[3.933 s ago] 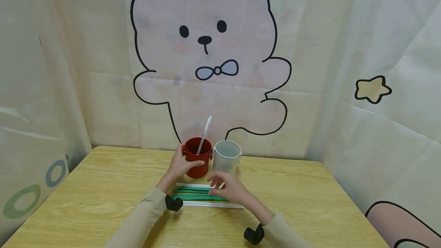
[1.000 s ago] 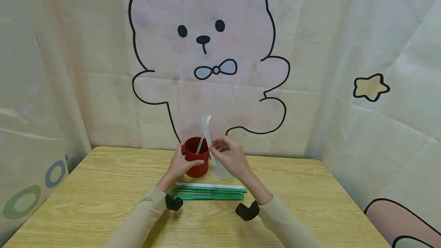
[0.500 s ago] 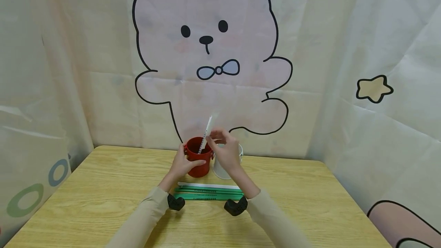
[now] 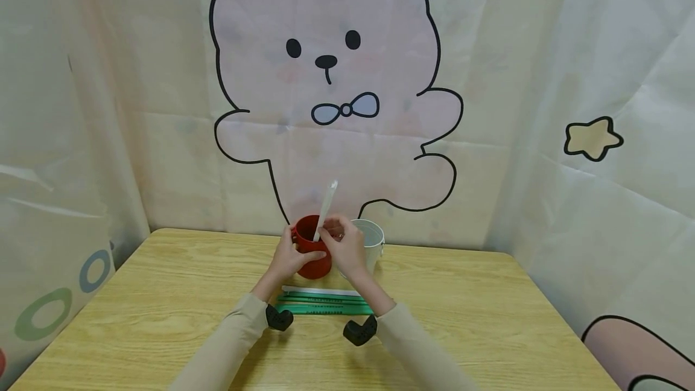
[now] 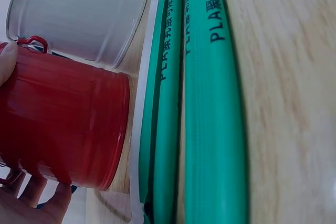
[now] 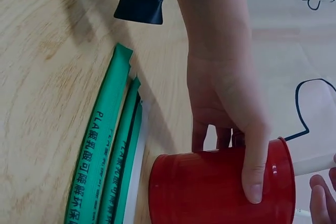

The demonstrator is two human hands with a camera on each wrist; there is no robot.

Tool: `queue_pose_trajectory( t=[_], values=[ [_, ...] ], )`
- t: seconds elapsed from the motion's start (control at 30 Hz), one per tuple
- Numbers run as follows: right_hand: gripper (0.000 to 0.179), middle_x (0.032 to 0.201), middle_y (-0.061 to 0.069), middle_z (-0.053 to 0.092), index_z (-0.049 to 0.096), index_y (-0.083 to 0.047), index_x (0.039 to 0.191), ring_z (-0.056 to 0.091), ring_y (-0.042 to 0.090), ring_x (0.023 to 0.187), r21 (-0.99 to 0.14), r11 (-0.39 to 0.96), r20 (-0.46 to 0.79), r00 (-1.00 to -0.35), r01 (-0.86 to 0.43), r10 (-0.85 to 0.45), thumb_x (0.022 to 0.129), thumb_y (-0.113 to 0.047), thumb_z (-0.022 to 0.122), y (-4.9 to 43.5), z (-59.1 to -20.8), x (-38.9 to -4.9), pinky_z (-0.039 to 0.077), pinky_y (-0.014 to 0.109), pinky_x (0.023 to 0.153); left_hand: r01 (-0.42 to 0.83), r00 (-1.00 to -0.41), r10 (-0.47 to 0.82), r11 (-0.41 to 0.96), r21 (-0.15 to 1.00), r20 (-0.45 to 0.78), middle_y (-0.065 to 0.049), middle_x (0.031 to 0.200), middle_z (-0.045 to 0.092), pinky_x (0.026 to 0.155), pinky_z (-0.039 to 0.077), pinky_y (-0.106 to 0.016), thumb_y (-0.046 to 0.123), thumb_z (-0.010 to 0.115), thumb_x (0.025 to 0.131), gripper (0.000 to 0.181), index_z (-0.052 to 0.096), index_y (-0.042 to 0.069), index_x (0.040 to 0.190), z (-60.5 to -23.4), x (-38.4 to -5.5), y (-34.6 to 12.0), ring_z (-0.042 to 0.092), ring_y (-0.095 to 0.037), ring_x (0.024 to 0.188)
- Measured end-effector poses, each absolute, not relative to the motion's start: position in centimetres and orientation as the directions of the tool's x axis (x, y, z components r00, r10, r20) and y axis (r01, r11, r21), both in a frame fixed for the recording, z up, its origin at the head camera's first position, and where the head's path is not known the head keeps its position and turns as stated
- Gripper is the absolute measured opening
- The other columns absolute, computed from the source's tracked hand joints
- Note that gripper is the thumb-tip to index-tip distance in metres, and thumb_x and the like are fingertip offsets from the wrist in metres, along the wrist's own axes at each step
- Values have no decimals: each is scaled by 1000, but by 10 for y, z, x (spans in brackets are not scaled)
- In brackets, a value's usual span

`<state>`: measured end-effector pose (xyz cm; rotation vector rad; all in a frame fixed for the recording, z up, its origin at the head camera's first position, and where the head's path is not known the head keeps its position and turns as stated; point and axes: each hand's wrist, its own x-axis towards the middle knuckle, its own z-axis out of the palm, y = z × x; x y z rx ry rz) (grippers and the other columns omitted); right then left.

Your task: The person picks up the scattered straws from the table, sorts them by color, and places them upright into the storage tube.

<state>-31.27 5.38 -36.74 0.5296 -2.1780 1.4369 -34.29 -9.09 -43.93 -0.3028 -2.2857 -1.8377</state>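
Note:
My left hand (image 4: pixel 288 261) grips the red bucket (image 4: pixel 316 267) round its side, thumb across the front; the left wrist view shows fingertips on both sides of the bucket (image 5: pixel 68 124). Between thumb and fingers of my right hand (image 4: pixel 347 249) is a white paper-wrapped straw (image 4: pixel 327 204), leaning to the right, its lower end inside the bucket's mouth. Another white-wrapped straw with printing stood in this bucket in the earlier frames; now the pinched one overlaps its place in the head view. At the edge of the right wrist view, the right fingertips (image 6: pixel 319 203) hold close to the bucket's rim.
Just right of the red bucket stands a white bucket (image 4: pixel 373 237), partly behind my right hand. Several green-wrapped straws (image 4: pixel 320 309) and one white-wrapped straw (image 4: pixel 295 289) lie side by side in front of both buckets. A printed curtain (image 4: pixel 488 198) hangs behind the wooden table (image 4: pixel 461 312).
The front white straw has left the row on the table. My right hand carried it up, then left to the red bucket, and lowered it into the mouth. The left hand kept its grip.

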Motion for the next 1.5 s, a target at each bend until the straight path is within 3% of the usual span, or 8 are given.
queue_pose_trajectory(
  t=[0.4,0.63,0.83,0.97,1.23,1.5],
  values=[
    [16,84,7,68,63,-8,93,64,17,76,-791,417,509,-860,-449,40,80,-16,68,60,-375,-318,53,21,67,273,-962,30,197,942,272,-6,134,41,101,38,-49,25,81,65,88,27,13,134,-436,-342,-89,38,-26,124],
    [11,81,6,68,64,-8,88,62,14,72,-767,444,522,-853,-463,13,81,-16,67,67,-379,-310,51,18,65,267,-964,49,160,950,262,-16,136,38,100,36,-53,14,78,69,86,25,3,135,-418,-327,-88,37,-34,125],
    [10,81,5,68,64,-9,88,61,11,69,-735,427,542,-835,-527,-97,81,-16,67,74,-393,-304,51,16,63,269,-963,54,178,946,264,-18,136,37,101,37,-51,13,77,70,84,24,1,135,-413,-320,-88,37,-34,125],
    [11,82,2,68,63,-11,91,61,8,69,-659,471,525,-807,-586,-269,81,-15,66,81,-405,-302,51,16,63,276,-961,60,176,945,269,-17,136,38,101,38,-51,15,77,69,85,25,1,135,-414,-320,-89,37,-33,125],
    [16,84,0,67,64,-9,97,60,7,74,-584,565,299,-802,-583,-517,82,-16,65,94,-420,-300,48,15,64,279,-960,64,174,944,272,-19,136,37,99,38,-51,12,76,71,84,24,1,136,-412,-319,-90,38,-36,124],
    [23,88,-1,67,63,-11,102,60,4,78,-527,626,148,-787,-575,-599,82,-21,66,104,-431,-304,50,17,71,269,-963,40,184,945,267,-12,135,40,98,39,-52,20,80,67,87,26,8,135,-429,-334,-91,40,-32,122]
  ],
)
